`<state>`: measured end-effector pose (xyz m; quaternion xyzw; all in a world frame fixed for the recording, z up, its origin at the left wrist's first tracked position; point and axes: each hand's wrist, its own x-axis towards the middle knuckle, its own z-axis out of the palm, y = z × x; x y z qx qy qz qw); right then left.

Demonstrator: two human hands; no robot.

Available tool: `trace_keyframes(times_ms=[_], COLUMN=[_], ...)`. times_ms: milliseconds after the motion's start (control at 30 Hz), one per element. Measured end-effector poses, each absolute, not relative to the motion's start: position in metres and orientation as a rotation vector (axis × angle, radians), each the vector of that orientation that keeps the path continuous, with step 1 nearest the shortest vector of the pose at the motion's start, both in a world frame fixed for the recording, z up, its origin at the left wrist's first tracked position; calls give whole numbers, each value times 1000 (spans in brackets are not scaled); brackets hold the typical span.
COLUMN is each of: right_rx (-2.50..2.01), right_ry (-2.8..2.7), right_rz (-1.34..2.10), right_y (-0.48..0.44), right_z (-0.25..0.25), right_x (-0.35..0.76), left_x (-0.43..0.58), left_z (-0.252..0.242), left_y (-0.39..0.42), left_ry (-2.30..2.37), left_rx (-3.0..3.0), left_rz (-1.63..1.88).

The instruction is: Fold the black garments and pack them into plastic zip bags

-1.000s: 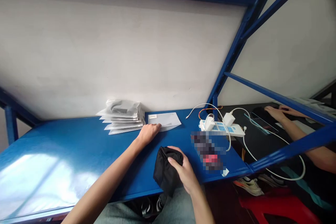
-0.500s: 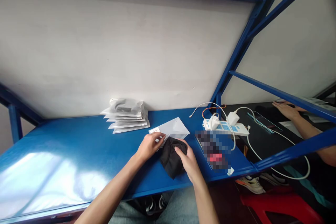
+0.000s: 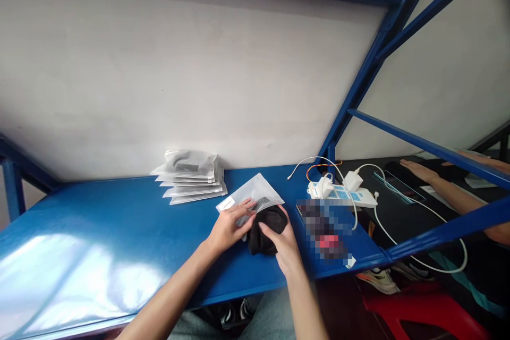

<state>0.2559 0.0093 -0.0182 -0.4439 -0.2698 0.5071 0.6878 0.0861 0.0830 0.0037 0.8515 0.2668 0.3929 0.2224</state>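
A folded piece of black cloth [image 3: 265, 241] is at the mouth of a frosted plastic zip bag [image 3: 255, 187], partly covered by my fingers. My right hand [image 3: 283, 239] grips the cloth from the right, thumb across its front. On the other side, my left hand [image 3: 231, 226] pinches the near edge of the bag, its fingertips beside the cloth. The bag lies slanted on the blue table [image 3: 131, 234], with a white label at its left corner. I cannot tell how far the cloth reaches inside the bag.
A stack of filled frosted zip bags [image 3: 191, 175] stands against the wall. To the right are a white power strip [image 3: 342, 194] with chargers and cables, and a blurred-out phone [image 3: 322, 228]. Another person's hand [image 3: 418, 170] rests on the black table beyond the blue frame [image 3: 354, 90].
The black cloth has moved up against the bag's mouth and bunched up. My left hand has come onto the bag, which has shifted slightly left and toward me.
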Motion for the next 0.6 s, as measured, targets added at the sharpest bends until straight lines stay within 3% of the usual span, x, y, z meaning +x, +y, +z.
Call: trace_keyframes(times_ms=[467,600], right_rx=[-804,-767], right_ry=[-224,-186], right_rz=[880,1002], right_y=[51,69], right_z=[-23,-29], right_x=[214,207], left_x=[100,100], left_z=[-8,-6], left_y=[79,80], left_ry=[643,658], left_rx=[2600,2561], left_rz=[1224,1189])
